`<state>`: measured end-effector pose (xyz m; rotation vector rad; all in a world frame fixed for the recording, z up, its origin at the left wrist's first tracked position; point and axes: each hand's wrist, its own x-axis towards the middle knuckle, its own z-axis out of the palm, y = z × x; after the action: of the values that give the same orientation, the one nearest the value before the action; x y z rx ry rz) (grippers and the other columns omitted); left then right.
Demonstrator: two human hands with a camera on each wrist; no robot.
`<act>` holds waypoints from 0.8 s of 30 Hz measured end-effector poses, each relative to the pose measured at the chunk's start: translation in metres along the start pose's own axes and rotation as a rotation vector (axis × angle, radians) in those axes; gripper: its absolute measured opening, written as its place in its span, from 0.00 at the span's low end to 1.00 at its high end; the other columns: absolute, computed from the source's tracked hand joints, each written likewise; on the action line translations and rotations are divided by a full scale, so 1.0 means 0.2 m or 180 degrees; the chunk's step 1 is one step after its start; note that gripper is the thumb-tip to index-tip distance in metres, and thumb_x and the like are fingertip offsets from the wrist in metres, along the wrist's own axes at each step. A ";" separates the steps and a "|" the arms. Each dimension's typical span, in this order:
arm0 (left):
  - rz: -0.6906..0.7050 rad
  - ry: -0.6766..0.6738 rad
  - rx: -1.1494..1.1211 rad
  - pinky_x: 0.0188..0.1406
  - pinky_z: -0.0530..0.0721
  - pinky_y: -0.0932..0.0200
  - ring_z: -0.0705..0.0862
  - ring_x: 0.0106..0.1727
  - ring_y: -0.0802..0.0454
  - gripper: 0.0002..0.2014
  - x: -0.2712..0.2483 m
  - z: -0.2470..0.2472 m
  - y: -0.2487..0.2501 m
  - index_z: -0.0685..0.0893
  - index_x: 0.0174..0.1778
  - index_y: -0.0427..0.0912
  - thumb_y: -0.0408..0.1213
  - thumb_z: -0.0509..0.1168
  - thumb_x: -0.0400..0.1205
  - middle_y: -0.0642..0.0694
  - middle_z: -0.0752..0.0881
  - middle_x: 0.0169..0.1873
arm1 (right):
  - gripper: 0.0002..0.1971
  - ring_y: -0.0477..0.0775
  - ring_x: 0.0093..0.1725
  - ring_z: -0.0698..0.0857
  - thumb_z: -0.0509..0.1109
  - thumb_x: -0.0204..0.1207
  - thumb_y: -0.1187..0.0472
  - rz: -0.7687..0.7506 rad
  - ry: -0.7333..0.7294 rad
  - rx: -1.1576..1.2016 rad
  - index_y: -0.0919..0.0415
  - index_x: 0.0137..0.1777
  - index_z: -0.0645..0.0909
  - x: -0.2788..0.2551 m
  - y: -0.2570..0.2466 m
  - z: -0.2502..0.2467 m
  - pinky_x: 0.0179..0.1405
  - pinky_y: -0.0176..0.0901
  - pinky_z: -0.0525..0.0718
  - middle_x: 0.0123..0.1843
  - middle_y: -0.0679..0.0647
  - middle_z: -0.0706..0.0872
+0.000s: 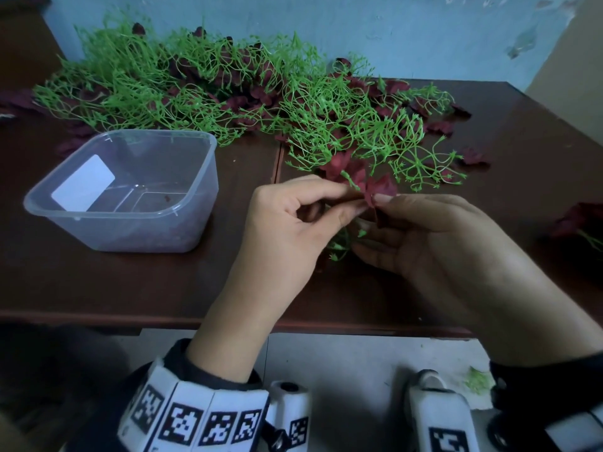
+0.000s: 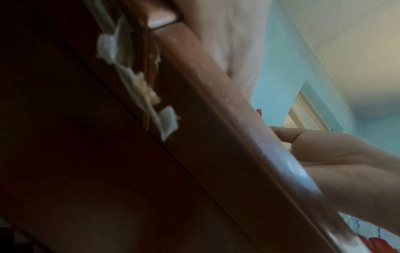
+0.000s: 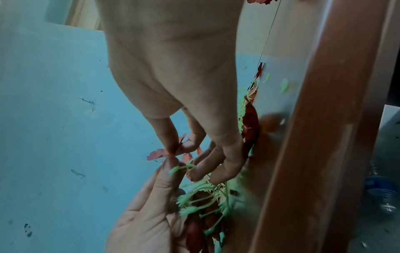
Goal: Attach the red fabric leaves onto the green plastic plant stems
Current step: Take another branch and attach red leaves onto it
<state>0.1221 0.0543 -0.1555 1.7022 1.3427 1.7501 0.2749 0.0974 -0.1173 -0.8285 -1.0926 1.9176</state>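
Right between the two hands, a red leaf [image 1: 380, 190] is being pressed onto the tip of a green stem [image 1: 352, 183], just above the near part of the tabletop [image 1: 163, 282]. The leaf is pinched by the thumb and forefinger of the right hand [image 1: 434, 243], while the stem tip is pinched by the thumb and forefinger of the left hand [image 1: 293, 223]; the fingertips of both hands nearly touch. More of the same green sprig [image 1: 341, 246] is gathered under the hands, and a few leaves [image 1: 339, 164] that seem already fitted are seen just beyond the fingers.

The step in hand is judged to be the seating of one leaf on one stem tip. For the next move, the leaf's hole would have to be lined up with the tip and pushed home, after which a bare tip and a fresh leaf would be needed.

Beyond the hands, a large tangle of green stems [image 1: 195, 86] mixed with loose red leaves is spread across the far side. To the left of the left hand, a clear plastic tub [image 1: 202, 177] is set.

Whether the leaf is fully seated cannot be told: the joint is covered by the fingertips. The left wrist view is blurred and mostly filled by the table's edge.
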 end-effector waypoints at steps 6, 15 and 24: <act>-0.0031 -0.0193 0.0012 0.54 0.85 0.56 0.89 0.54 0.52 0.06 0.01 0.00 0.01 0.91 0.54 0.37 0.27 0.72 0.83 0.46 0.91 0.48 | 0.07 0.52 0.33 0.88 0.75 0.55 0.59 0.0066 0.0043 0.0027 0.59 0.32 0.91 0.01 0.00 -0.01 0.37 0.47 0.90 0.35 0.56 0.86; 0.0012 -0.0262 -0.0038 0.58 0.85 0.56 0.89 0.56 0.53 0.07 0.00 0.01 0.03 0.90 0.54 0.40 0.26 0.72 0.83 0.48 0.91 0.49 | 0.05 0.50 0.32 0.88 0.74 0.57 0.58 0.0030 0.0056 0.0108 0.57 0.30 0.90 -0.01 0.00 0.00 0.36 0.44 0.89 0.32 0.54 0.86; 0.0070 -0.0261 -0.0007 0.55 0.86 0.53 0.89 0.54 0.50 0.08 0.01 0.01 0.01 0.91 0.54 0.38 0.24 0.72 0.82 0.46 0.90 0.48 | 0.06 0.50 0.32 0.89 0.74 0.56 0.59 0.0132 0.0213 -0.0055 0.58 0.31 0.91 0.01 -0.01 -0.02 0.33 0.43 0.89 0.34 0.55 0.88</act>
<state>0.1244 0.0553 -0.1537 1.7739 1.2911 1.6737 0.2783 0.1007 -0.1172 -0.9249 -1.0607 1.9031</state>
